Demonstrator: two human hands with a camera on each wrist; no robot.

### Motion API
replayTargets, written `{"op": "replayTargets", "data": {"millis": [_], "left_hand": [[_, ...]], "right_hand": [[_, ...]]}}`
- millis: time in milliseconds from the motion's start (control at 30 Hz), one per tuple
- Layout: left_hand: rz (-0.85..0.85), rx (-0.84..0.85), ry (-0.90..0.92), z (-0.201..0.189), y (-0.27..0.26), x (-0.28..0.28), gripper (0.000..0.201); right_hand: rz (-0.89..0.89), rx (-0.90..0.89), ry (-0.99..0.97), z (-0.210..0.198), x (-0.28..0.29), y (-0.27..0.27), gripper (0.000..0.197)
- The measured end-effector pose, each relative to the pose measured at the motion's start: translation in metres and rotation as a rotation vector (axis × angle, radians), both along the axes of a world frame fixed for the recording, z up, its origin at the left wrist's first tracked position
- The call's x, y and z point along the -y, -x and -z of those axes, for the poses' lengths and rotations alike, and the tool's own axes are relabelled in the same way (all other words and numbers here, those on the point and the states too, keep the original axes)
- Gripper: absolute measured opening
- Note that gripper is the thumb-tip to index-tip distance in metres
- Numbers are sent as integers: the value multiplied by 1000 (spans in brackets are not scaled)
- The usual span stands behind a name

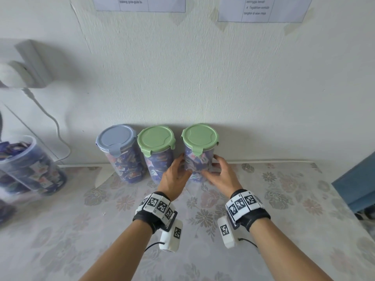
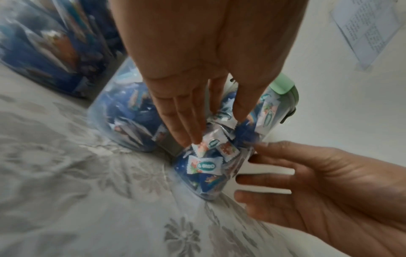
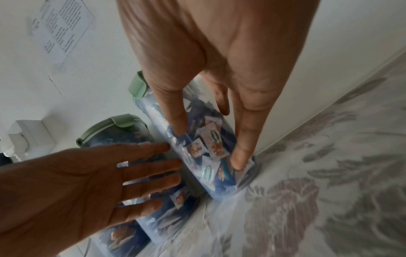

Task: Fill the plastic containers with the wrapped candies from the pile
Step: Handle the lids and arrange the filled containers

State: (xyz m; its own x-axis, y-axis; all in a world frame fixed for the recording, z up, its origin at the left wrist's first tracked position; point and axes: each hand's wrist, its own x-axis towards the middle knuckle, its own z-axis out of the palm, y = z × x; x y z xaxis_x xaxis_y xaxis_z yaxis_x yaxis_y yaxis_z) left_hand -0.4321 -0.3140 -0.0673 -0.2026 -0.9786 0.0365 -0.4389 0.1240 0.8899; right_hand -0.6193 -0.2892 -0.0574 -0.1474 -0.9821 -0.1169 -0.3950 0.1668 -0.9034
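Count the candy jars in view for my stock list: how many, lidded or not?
4. Three lidded jars stand in a row by the wall: blue-lidded jar, middle green-lidded jar, and right green-lidded jar between both hands. An open jar sits far left. Others may lie outside the frame.

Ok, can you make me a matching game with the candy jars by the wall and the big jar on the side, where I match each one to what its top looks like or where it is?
Things:
1. Clear plastic jar at the left end of the wall row
2. Clear plastic jar in the middle of the row
3. Clear plastic jar between the left hand and right hand
4. Big clear plastic jar far left

Matches:
A. no lid, candies showing at the top
B. green lid, no hand around it
C. grey-blue lid
D. green lid, a hand at each side

Pairs: 1-C, 2-B, 3-D, 4-A
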Motion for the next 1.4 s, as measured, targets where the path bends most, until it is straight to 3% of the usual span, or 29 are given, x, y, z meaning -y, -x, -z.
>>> {"op": "replayTargets", "data": {"millis": [100, 167, 333, 567, 733, 867, 933, 1033, 1233, 1400], "left_hand": [[50, 28, -38, 4, -21, -11, 30], [75, 37, -86, 8, -40, -21, 22], [26, 25, -127, 12, -110, -50, 20], [-309, -84, -72, -2, -248, -94, 21], [-643, -100, 7, -10, -350, -123, 24], [-933, -57, -106, -11, -419, -142, 8], [-1008, -47, -165, -10, -447, -145, 17], [-1006, -37, -159, -12, -475, -140, 53], [-744, -142, -155, -21, -501, -117, 102], [-671, -129, -94, -16, -510, -106, 102]], "right_hand": [[14, -26, -85, 10, -10, -5, 43], [-6, -63, -118, 13, -17, -12, 23], [-90, -26, -143, 2, -28, -61, 5], [-338, 25, -51, -26, -16, -205, 7], [-537, 29, 32, -43, -7, -326, 10], [-655, 29, 84, -43, 0, -413, 24], [-695, 10, 81, -41, 2, -450, 30], [-712, -13, 91, -39, 7, -490, 46], [-707, -187, 35, -35, 17, -534, 67], [-760, -156, -23, -27, 24, -553, 81]]}}
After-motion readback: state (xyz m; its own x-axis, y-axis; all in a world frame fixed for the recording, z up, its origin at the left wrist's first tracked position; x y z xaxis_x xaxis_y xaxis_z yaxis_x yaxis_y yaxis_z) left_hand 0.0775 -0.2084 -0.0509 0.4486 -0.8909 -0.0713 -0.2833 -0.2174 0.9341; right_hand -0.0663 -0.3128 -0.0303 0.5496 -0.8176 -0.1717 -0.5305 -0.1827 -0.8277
